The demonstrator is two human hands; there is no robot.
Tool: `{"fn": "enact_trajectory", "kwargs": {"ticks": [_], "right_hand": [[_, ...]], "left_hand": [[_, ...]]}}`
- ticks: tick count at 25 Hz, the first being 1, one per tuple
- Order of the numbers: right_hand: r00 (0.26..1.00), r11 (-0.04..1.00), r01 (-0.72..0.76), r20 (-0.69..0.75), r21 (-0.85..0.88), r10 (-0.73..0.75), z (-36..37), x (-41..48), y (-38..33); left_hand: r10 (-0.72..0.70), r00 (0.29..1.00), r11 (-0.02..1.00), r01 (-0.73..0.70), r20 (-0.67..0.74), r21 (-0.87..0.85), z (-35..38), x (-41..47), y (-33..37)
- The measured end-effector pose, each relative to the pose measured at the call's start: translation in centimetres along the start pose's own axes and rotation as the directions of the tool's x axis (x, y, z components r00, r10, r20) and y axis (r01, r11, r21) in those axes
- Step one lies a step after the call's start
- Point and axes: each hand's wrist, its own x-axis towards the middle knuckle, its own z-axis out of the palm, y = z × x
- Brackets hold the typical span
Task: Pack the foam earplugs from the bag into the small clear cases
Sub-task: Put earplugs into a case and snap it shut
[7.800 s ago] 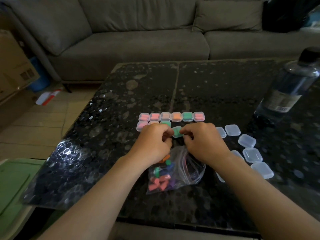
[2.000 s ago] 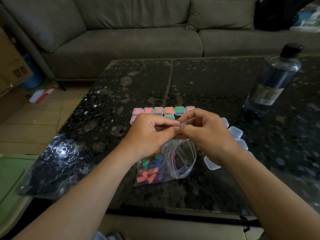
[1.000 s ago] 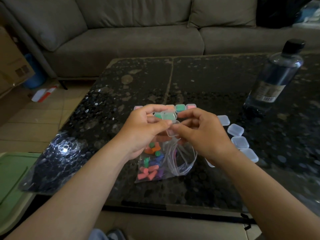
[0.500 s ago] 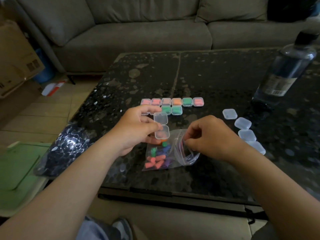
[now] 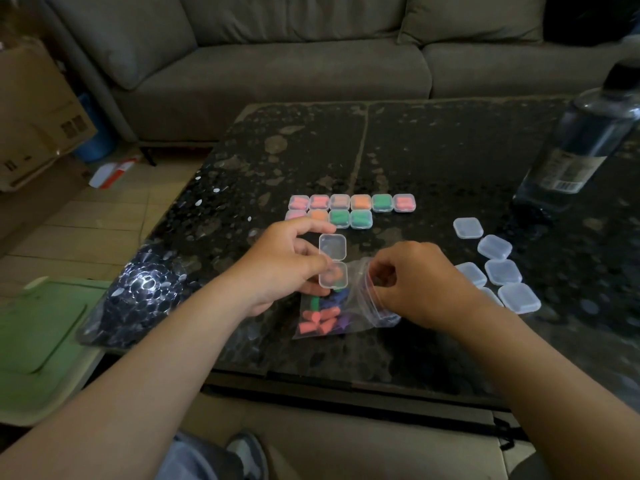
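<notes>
Earplugs [image 5: 320, 318]: loose foam ones, pink, green and blue/purple, lying in clear zip bag [image 5: 360, 306] at near-centre of surface; 1 orange-pink plug sits in base of open case
Open case [image 5: 333, 261]: small, clear, hinged lid flipped up away from person, base just over bag's far edge
Filled cases [image 5: 351, 202]: 10, lids shut, 2 rows beyond the hands; far row 6 (mostly pink/orange, 1 green), near row 4 (pink, orange, 2 green), rows touching
Empty cases [image 5: 498, 268]: approx 6 clear ones, shut, loose cluster just right of right grip, 1 partly hidden by wrist
Left grip [image 5: 287, 265]: thumb + fingers curled round open case, pinching its base from the left
Right grip [image 5: 415, 282]: fingers curled, pinching bag's mouth rim; plug in fingers or not, can't tell
Bottle [image 5: 581, 147]: clear, dark cap, upright at far right, well apart from cases
Surface [image 5: 433, 161]: dark speckled top w/ seam down middle; shiny spotted wrap [image 5: 145, 299] on left near corner
Room: grey sofa [image 5: 294, 64] beyond, cardboard box [image 5: 34, 116] on floor at left, green plastic piece [image 5: 38, 341] lower left
</notes>
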Motion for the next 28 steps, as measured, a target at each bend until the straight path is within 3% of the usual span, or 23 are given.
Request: {"fn": "enact_trajectory", "kwargs": {"ticks": [10, 14, 21, 28], "right_hand": [[0.995, 0.992, 0.010, -0.097, 0.126, 0.002, -0.7, -0.3, 0.2], [0.975, 0.974, 0.030, -0.223, 0.225, 0.022, -1.3, -0.5, 0.2], [0.961, 0.872, 0.130, -0.278, 0.473, 0.008, -1.1, -0.4, -0.2], [0.934, 0.875, 0.198, -0.357, 0.441, -0.031, 0.0, 0.0, 0.0]], "left_hand": [[-0.008, 1.000, 1.000, 0.008, -0.003, -0.016, 0.1, 0.2, 0.1], [-0.021, 1.000, 0.999, 0.021, -0.013, -0.027, 0.2, 0.2, 0.2], [0.101, 0.992, 0.993, -0.106, -0.075, -0.052, 0.7, 0.2, 0.3], [0.085, 0.996, 0.957, -0.078, 0.013, -0.278, 1.4, -0.3, 1.4]]}}
